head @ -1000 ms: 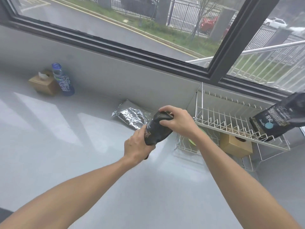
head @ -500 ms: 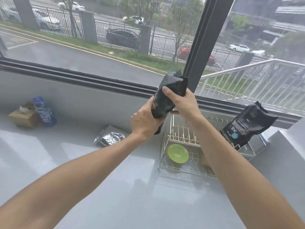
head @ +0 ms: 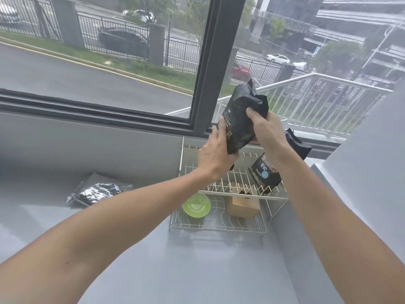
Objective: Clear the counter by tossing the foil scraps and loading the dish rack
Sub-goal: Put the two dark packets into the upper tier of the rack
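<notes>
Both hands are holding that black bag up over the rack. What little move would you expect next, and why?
Probably lowering the black bag onto the rack's top shelf. Both the left hand and right hand grip it right above that shelf, where another bag already stands with free space to its left.

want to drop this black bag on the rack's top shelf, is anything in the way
Partly. Another black bag already stands on the right of the dish rack top shelf. The held black bag, gripped by the left hand and right hand, has open tines below it on the left.
</notes>
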